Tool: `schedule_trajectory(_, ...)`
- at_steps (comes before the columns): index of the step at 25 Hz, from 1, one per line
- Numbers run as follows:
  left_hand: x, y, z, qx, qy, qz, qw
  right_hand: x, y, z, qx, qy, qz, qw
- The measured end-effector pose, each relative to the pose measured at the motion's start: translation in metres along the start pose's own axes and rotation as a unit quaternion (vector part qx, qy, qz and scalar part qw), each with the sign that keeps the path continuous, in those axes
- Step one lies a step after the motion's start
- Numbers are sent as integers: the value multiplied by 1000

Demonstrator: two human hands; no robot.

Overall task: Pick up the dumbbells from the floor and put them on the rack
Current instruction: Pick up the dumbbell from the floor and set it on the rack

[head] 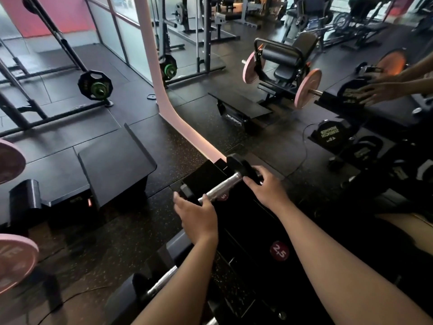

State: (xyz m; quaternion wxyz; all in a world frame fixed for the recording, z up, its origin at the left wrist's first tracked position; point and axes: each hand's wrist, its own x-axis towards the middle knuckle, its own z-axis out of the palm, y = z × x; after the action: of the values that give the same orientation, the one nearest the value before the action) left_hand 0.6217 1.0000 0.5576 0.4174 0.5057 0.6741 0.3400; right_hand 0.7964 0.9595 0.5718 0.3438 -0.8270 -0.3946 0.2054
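A small dumbbell (223, 185) with black ends and a chrome handle lies across the top end of the black dumbbell rack (253, 233). My left hand (199, 215) grips its near black end and the handle beside it. My right hand (267, 187) rests over its far black end. The rack carries red round labels, one reading 2.5 (279, 250). A second dumbbell (161, 283) with a chrome handle shows on a lower level under my left forearm.
A wall mirror with a pink frame (161, 90) stands right behind the rack and reflects my hands and the rack at upper right. A black slanted box (114, 160) sits on the rubber floor to the left. Pink plates (14, 259) are at the far left.
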Motion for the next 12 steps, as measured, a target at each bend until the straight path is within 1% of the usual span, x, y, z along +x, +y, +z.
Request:
schedule_trajectory(3, -10, 10, -15, 40, 10, 86, 995, -36, -2, -27, 57, 37, 35, 997)
schedule_trajectory(6, -38, 33, -20, 82, 0, 195, 977, -82, 6, -69, 84, 103, 66, 989)
schedule_trajectory(9, -93, 59, -11, 57, -80, 304, 948, -149, 29, -124, 95, 196, 101, 971)
schedule_trajectory(10, -118, 65, -5, 46, -119, 337, 933, -176, 39, -145, 95, 225, 111, 963)
schedule_trajectory(12, -176, 70, 5, 36, -210, 377, 901, -243, 62, -186, 93, 281, 133, 946)
